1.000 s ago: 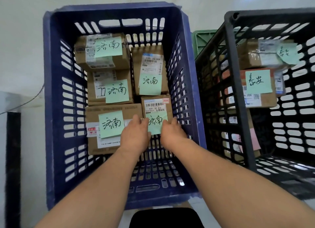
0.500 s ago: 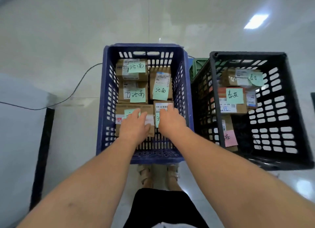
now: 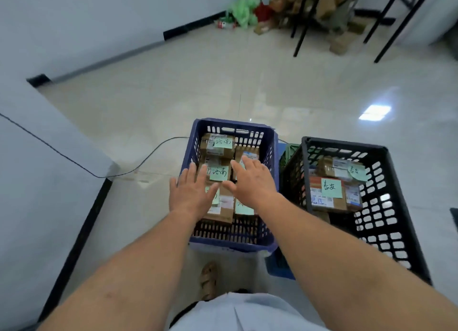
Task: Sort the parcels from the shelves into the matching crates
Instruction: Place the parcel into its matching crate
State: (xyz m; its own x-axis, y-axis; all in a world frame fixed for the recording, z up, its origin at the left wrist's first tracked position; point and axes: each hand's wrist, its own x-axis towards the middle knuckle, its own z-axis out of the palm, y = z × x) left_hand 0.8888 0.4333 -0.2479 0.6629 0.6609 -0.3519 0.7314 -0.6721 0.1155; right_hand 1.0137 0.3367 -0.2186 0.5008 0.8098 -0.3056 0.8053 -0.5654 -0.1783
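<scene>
Since both hands hold nothing, the small brown cardboard parcel with the pale green note [image 3: 244, 208] is judged to be delivered: it lies at the near right of the floor of the blue slatted plastic crate [image 3: 233, 124], just beside a larger brown parcel [image 3: 223, 212], with other green-noted parcels [image 3: 218, 146] packed behind them. The left hand [image 3: 189, 194] and the right hand [image 3: 252, 182] are held above these parcels with fingers straight and spread, nothing being gripped. To the right, a black slatted plastic crate [image 3: 396, 231] is loaded with brown parcels [image 3: 327, 194] bearing a different handwritten note, so sorting into two destinations is well under way. Cardboard boxes [image 3: 342, 43] are seen around black metal rack legs [image 3: 301, 28] at the far wall; how many are left to be sorted cannot be told. Compared with half a second ago, when both palms were laid on the near parcels inside the blue crate, the hands are now raised clear, and the view is lifted, so that the far floor and the rack are brought in.
</scene>
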